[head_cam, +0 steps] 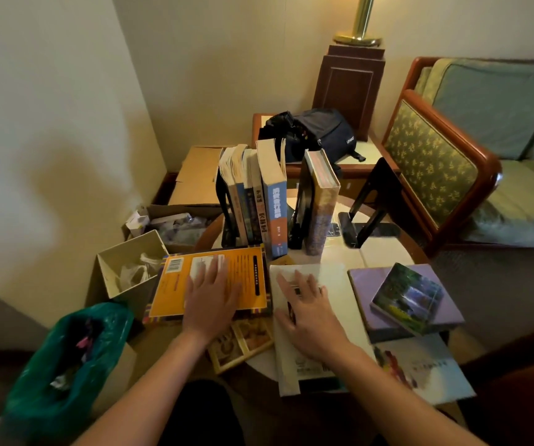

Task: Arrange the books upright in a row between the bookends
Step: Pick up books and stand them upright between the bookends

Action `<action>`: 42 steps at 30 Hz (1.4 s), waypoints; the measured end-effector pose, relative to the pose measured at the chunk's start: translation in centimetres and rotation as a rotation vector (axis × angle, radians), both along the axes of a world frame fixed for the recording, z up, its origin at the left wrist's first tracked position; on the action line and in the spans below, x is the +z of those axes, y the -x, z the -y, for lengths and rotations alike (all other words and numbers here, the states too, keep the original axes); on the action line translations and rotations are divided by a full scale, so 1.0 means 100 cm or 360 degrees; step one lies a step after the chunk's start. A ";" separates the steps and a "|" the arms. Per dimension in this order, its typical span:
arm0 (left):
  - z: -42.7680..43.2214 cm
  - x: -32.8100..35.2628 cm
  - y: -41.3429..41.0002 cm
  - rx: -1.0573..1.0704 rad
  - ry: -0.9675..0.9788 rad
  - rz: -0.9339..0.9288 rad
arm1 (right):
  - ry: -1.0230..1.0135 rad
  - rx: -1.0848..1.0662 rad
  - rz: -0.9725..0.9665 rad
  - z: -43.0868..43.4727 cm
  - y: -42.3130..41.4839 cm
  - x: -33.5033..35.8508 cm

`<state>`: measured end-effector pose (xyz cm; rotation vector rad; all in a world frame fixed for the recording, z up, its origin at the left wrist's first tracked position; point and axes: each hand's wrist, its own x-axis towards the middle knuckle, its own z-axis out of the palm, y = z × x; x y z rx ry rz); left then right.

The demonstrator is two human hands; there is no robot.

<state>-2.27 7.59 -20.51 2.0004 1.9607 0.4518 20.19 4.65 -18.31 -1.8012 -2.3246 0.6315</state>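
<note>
Head view: the left hand [212, 296] lies flat, fingers straight, on the orange book [175, 294]. The right hand [307, 313] lies the same way on the white book [333, 281]. The beige box [111, 278] holds crumpled plastic. Several upright books [253, 201] stand in a row on the table [384, 252], against one black bookend [224, 204].

Dim warm lamplight from above, soft wall shadows, wide-angle edge distortion, slight blur
</note>
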 end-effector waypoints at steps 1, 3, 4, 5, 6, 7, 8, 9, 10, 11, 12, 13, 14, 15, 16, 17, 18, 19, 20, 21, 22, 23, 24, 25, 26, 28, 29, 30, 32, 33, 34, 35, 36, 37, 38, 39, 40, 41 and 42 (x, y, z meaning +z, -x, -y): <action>0.003 0.000 0.013 0.0033 0.0070 -0.0076 | 0.0032 0.0036 0.0039 0.000 0.004 -0.001; 0.011 -0.002 0.036 0.0082 0.0156 -0.0203 | 0.0112 0.0075 0.0056 0.000 0.014 -0.003; 0.016 -0.002 0.044 0.0104 0.0156 -0.0238 | 0.0157 0.0094 0.0055 -0.001 0.020 -0.004; 0.019 -0.001 0.051 0.0128 0.0152 -0.0256 | 0.0195 0.0112 0.0062 -0.002 0.026 -0.004; 0.021 -0.001 0.058 0.0162 0.0162 -0.0263 | 0.0213 0.0128 0.0080 -0.003 0.032 -0.006; 0.023 0.000 0.064 0.0206 0.0181 -0.0259 | 0.0214 0.0138 0.0106 -0.004 0.037 -0.008; 0.023 -0.001 0.070 0.0260 0.0213 -0.0235 | 0.0202 0.0141 0.0136 -0.005 0.041 -0.010; 0.024 0.000 0.075 0.0331 0.0244 -0.0185 | 0.0179 0.0138 0.0173 -0.005 0.044 -0.013; 0.024 -0.001 0.081 0.0420 0.0276 -0.0091 | 0.0142 0.0133 0.0220 -0.005 0.046 -0.016; 0.024 -0.001 0.085 0.0518 0.0309 0.0047 | 0.0092 0.0128 0.0270 -0.004 0.046 -0.019; 0.024 -0.001 0.090 0.0610 0.0338 0.0236 | 0.0046 0.0126 0.0310 -0.003 0.047 -0.020; 0.024 0.000 0.094 0.0676 0.0356 0.0475 | 0.0022 0.0123 0.0335 -0.002 0.047 -0.021; 0.023 0.000 0.098 0.0713 0.0363 0.0735 | 0.0016 0.0121 0.0350 -0.002 0.047 -0.020; 0.022 0.002 0.100 0.0727 0.0368 0.0970 | 0.0019 0.0119 0.0363 -0.001 0.047 -0.019; 0.022 0.005 0.101 0.0735 0.0384 0.1159 | 0.0022 0.0122 0.0381 -0.001 0.047 -0.019; 0.022 0.007 0.102 0.0751 0.0410 0.1316 | 0.0020 0.0125 0.0405 -0.001 0.048 -0.018; 0.021 0.007 0.103 0.0774 0.0443 0.1462 | 0.0015 0.0128 0.0430 -0.001 0.048 -0.018; 0.020 0.007 0.104 0.0796 0.0480 0.1603 | 0.0009 0.0129 0.0449 -0.001 0.048 -0.019; 0.019 0.005 0.106 0.0819 0.0522 0.1741 | 0.0000 0.0128 0.0458 0.000 0.047 -0.019; 0.019 0.004 0.107 0.0831 0.0562 0.1874 | -0.0007 0.0128 0.0460 -0.001 0.047 -0.020; 0.018 0.004 0.108 0.0836 0.0596 0.1981 | -0.0011 0.0129 0.0462 -0.001 0.047 -0.020; 0.018 0.004 0.109 0.0825 0.0613 0.2043 | -0.0007 0.0132 0.0467 -0.001 0.047 -0.020; 0.019 0.006 0.109 0.0802 0.0618 0.2065 | -0.0003 0.0135 0.0475 -0.001 0.047 -0.020; 0.020 0.007 0.109 0.0773 0.0608 0.2067 | -0.0002 0.0138 0.0482 -0.001 0.046 -0.020; 0.021 0.008 0.109 0.0751 0.0590 0.2072 | -0.0003 0.0141 0.0482 -0.001 0.046 -0.020; 0.025 0.012 0.109 0.0710 0.0549 0.2089 | 0.0000 0.0146 0.0462 0.000 0.045 -0.020; 0.027 0.016 0.108 0.0685 0.0516 0.2078 | 0.0002 0.0151 0.0451 0.000 0.044 -0.020; 0.029 0.022 0.107 0.0655 0.0475 0.2046 | 0.0002 0.0161 0.0445 0.000 0.043 -0.019; 0.034 0.036 0.106 0.0585 0.0375 0.1957 | 0.0018 0.0184 0.0399 0.002 0.041 -0.017; 0.036 0.045 0.105 0.0549 0.0327 0.1924 | 0.0043 0.0184 0.0328 0.005 0.041 -0.014; 0.039 0.056 0.105 0.0512 0.0288 0.1905 | 0.0078 0.0172 0.0219 0.008 0.042 -0.012; 0.042 0.066 0.105 0.0473 0.0252 0.1894 | 0.0107 0.0155 0.0080 0.013 0.044 -0.007; 0.045 0.078 0.106 0.0433 0.0223 0.1884 | 0.0130 0.0135 -0.0060 0.018 0.047 -0.003; 0.049 0.089 0.106 0.0390 0.0200 0.1868 | 0.0146 0.0119 -0.0183 0.023 0.050 0.003; 0.054 0.101 0.106 0.0347 0.0183 0.1840 | 0.0170 0.0105 -0.0285 0.027 0.053 0.009; 0.059 0.112 0.105 0.0300 0.0166 0.1807 | 0.0190 0.0098 -0.0372 0.030 0.055 0.016; 0.064 0.123 0.103 0.0254 0.0148 0.1773 | 0.0212 0.0092 -0.0461 0.032 0.056 0.022; 0.069 0.133 0.101 0.0210 0.0130 0.1740 | 0.0242 0.0083 -0.0570 0.033 0.056 0.029; 0.073 0.142 0.098 0.0169 0.0109 0.1708 | 0.0287 0.0058 -0.0707 0.034 0.054 0.036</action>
